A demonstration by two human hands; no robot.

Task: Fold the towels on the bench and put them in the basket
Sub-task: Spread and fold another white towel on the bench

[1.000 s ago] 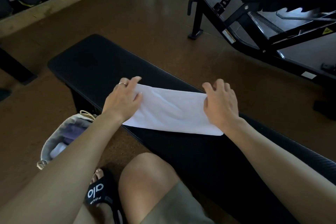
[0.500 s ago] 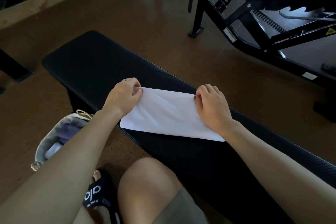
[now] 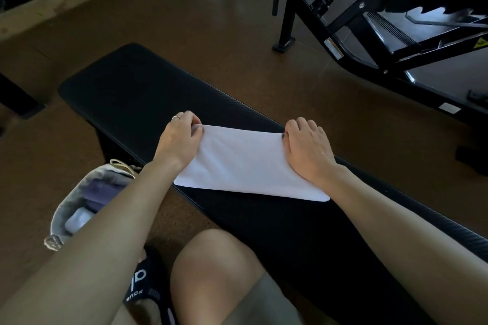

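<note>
White towel (image 3: 245, 163), folded into a long strip, lies across the black bench (image 3: 137, 87) at the centre of the view. The left hand (image 3: 178, 140) pinches the strip's far corner at 10 o'clock, thumb and fingers curled on the cloth, a ring on one finger. The right hand (image 3: 307, 148) sits at 2 o'clock of the towel, fingers curled over its far edge, palm resting on the cloth. The hands are well apart, one at each end. A second ago both lay flatter with fingers spread; half a second ago they had begun to curl, and the grip is now tighter. The towel's near right corner reaches the bench's near edge; bare padding stretches toward 10 o'clock. The basket (image 3: 56, 221) stands on the floor at 8 o'clock, beside the bench, with folded cloth inside.
</note>
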